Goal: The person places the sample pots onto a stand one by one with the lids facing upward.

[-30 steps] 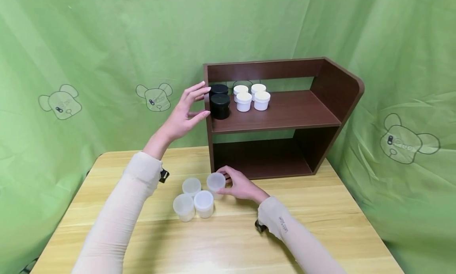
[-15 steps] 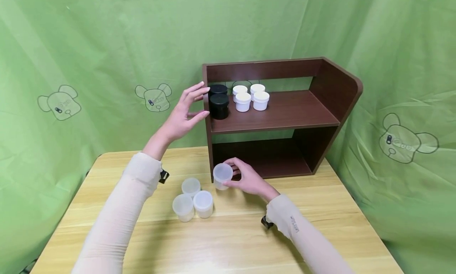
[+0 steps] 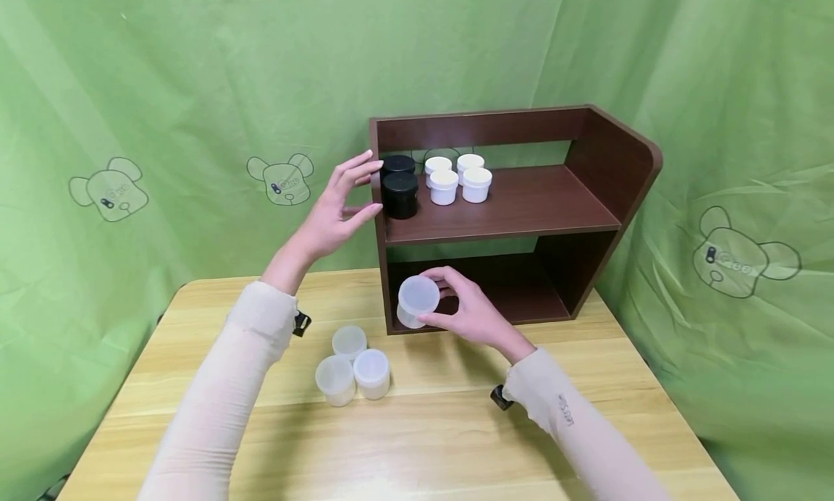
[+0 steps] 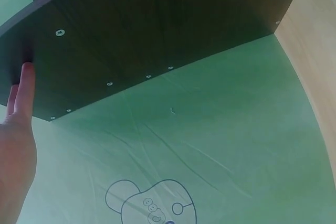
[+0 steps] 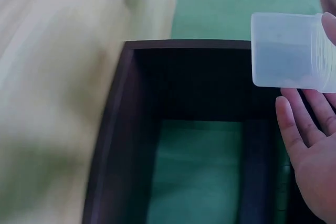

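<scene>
Here the left hand (image 3: 339, 208) is raised at the left end of the dark wooden shelf unit (image 3: 599, 161), its arm stretched up from the tabletop's (image 3: 423, 443) left side. The fingers are straight and spread, with the fingertips (image 3: 373, 164) touching the front edge of the unit's left side panel; the left wrist view shows the same fingertips (image 4: 23, 77) lying flat against that panel. It grips nothing.

The right hand (image 3: 469, 313) is lifted off the tabletop in front of the unit's lower opening, near its left front corner. Its fingers and thumb curl round a translucent plastic jar (image 3: 417, 300), lid (image 3: 418, 292) on, held clear of the wood and tipped slightly toward the camera. In the right wrist view the jar (image 5: 289, 51) lies against the fingers before the dark lower compartment. Whether anything is inside it cannot be told.

On the upper shelf, at its left end, stand two black jars (image 3: 399, 190), one behind the other, just beside four white jars (image 3: 459, 179) grouped in a square. Three more translucent jars (image 3: 352, 363) sit touching in a cluster on the tabletop, left of the unit's front left corner.
</scene>
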`<action>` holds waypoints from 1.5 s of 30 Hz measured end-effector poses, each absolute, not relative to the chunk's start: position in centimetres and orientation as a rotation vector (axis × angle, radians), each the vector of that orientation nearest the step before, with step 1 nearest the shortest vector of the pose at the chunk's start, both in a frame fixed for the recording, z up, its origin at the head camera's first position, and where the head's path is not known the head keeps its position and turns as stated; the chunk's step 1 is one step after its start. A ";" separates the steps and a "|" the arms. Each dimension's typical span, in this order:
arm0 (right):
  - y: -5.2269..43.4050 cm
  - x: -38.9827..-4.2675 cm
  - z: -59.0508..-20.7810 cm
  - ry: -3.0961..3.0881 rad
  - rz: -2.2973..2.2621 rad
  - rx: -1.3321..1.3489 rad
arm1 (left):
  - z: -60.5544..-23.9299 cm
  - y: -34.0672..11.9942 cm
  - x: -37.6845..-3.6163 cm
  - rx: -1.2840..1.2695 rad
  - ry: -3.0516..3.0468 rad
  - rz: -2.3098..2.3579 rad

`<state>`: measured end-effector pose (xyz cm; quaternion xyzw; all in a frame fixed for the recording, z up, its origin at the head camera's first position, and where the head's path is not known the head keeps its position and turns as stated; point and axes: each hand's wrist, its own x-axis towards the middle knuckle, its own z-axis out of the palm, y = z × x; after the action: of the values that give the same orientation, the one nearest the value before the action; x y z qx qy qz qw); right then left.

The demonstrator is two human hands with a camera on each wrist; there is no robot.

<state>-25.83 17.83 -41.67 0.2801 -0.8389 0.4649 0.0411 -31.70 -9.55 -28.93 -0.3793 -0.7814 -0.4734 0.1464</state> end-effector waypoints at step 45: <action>27.8 -30.4 -28.6 -2.159 1.269 0.208 | -28.9 -9.3 -31.4 -1.079 -2.255 -1.364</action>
<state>-30.39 27.77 -28.63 0.0787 -0.8170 0.4802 0.3093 -31.37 -9.34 -28.94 -0.3747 -0.7835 -0.4736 0.1464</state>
